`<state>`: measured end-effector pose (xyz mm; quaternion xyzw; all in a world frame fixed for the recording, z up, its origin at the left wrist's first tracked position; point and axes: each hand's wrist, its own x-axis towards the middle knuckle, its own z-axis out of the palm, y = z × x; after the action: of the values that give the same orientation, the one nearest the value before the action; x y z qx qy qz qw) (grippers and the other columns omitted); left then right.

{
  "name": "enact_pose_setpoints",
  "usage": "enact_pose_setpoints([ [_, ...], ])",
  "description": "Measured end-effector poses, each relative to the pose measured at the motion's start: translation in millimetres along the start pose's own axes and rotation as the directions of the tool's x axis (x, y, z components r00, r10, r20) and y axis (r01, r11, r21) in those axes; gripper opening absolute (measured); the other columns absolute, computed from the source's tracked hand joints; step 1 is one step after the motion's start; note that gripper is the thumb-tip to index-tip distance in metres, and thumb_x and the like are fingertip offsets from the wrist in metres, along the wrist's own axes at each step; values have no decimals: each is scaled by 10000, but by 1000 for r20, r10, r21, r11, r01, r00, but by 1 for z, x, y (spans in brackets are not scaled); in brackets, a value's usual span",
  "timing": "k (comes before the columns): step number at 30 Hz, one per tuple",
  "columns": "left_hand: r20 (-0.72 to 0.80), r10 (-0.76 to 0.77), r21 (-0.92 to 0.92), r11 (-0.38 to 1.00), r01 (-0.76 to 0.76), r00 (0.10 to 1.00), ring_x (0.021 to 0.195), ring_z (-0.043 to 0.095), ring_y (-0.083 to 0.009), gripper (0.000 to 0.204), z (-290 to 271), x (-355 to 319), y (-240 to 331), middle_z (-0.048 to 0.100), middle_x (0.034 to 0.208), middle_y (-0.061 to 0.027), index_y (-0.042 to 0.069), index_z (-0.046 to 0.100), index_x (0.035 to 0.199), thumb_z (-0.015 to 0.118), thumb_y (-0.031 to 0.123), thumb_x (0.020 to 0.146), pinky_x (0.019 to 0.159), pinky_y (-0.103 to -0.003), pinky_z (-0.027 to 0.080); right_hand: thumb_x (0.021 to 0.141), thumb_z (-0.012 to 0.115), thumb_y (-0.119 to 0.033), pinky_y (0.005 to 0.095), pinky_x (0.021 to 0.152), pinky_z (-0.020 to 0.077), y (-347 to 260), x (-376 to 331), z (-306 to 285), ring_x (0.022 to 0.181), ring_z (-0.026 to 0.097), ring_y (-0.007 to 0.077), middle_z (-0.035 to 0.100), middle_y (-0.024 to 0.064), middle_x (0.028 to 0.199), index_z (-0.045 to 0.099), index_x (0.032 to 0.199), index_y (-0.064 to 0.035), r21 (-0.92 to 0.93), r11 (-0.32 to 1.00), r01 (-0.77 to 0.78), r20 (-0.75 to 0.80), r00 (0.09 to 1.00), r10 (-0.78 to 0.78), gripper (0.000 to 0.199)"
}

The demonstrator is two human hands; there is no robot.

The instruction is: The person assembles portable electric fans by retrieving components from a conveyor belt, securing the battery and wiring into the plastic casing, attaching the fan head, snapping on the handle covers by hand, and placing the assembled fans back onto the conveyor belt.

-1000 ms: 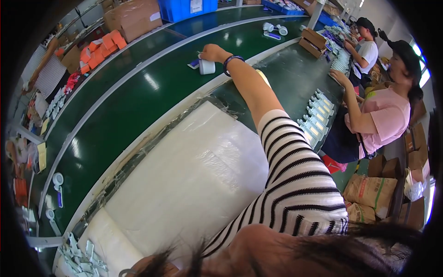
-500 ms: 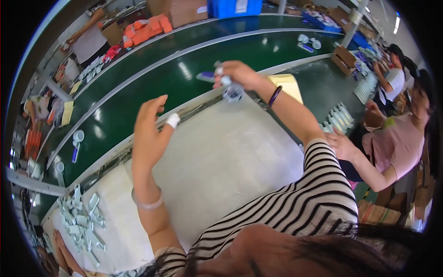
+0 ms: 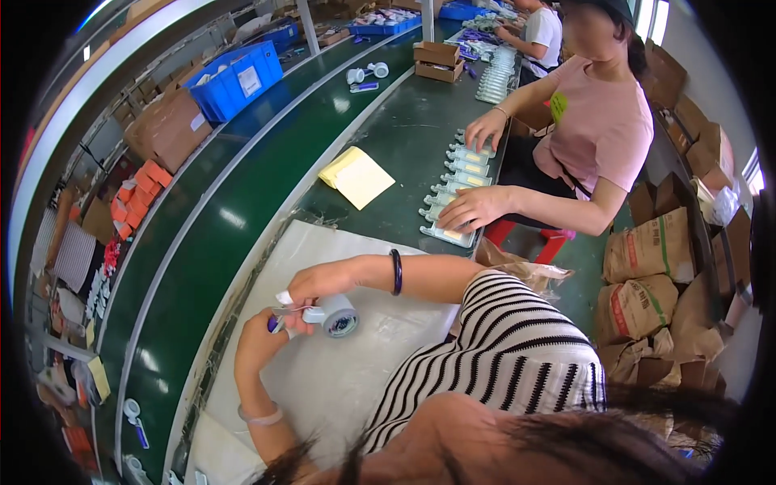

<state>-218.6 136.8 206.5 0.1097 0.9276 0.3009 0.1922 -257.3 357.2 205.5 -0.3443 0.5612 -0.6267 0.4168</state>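
Over the near worktop my right hand (image 3: 319, 281), with a dark bangle on its wrist, holds a pale blue plastic piece with a round head (image 3: 339, 317). The round end face shows a dark pattern. My left hand (image 3: 260, 339) is closed at the piece's other end, where a bit of purple (image 3: 273, 324) shows between the fingers. White wrapping (image 3: 284, 298) covers a fingertip where the hands meet. Something thin and shiny also shows there, too small to name. Both hands meet, and the fingers hide much of the piece.
A white sheet (image 3: 396, 323) covers the worktop. Beyond runs a green conveyor belt (image 3: 234, 190) carrying similar pale and purple pieces (image 3: 137, 422). Yellow paper (image 3: 360, 178) lies farther right. A co-worker's hands (image 3: 477, 206) rest on a row of pale plastic parts (image 3: 467, 170). Paper sacks (image 3: 651, 246) stand at right.
The view has swung right. My right hand has brought the piece from over the belt's edge to above the sheet. My left hand, open and apart before, has closed on its other end.
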Motion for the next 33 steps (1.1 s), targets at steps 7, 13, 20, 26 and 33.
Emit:
enact_pose_setpoints([
  [7, -189, 87, -166, 979, -119, 978, 807, 620, -240, 507, 24, -19, -19, 626, 903, -98, 0, 509, 1159, 679, 77, 687, 698, -337, 480, 882, 609, -178, 231, 641, 450, 16, -4, 7, 693, 551, 60, 617, 2, 738, 667, 852, -2, -171, 979, 114, 80, 992, -102, 188],
  [13, -336, -145, -626, 772, -106, 931, 662, 617, -127, 229, 39, -48, 14, 609, 813, -43, 14, 498, 973, 649, 41, 803, 554, -241, 465, 822, 571, -84, 277, 589, 465, 10, -18, 27, 611, 615, 132, 602, 31, 685, 576, 758, -8, -279, 960, 38, -1, 999, -40, 100],
  [20, -445, -166, -692, 687, -221, 880, 636, 604, -137, 279, 60, -59, 14, 595, 830, -56, 25, 494, 1056, 641, 69, 823, 514, -271, 486, 732, 584, -103, 401, 550, 433, 25, -12, 38, 558, 560, 287, 601, 98, 688, 569, 780, -63, -936, 353, -15, -198, 849, -489, 65],
  [26, -202, -268, -977, 125, -173, 942, 615, 585, -160, 420, 67, -48, 17, 596, 831, -71, 58, 487, 1197, 490, 381, 929, 502, -292, 501, 683, 660, -63, 363, 620, 451, 24, -8, 28, 623, 592, 246, 623, 56, 713, 626, 892, -91, -954, 289, 82, -176, 627, -759, 214],
  [33, -300, -273, -952, 145, -269, 914, 607, 575, -154, 339, 70, -48, 16, 587, 833, -86, 32, 522, 1126, 413, 304, 955, 493, -304, 507, 663, 684, 40, 329, 669, 454, 20, -7, 31, 620, 579, 216, 657, 62, 754, 666, 928, -38, -936, 260, 239, -47, 646, -762, 277],
])
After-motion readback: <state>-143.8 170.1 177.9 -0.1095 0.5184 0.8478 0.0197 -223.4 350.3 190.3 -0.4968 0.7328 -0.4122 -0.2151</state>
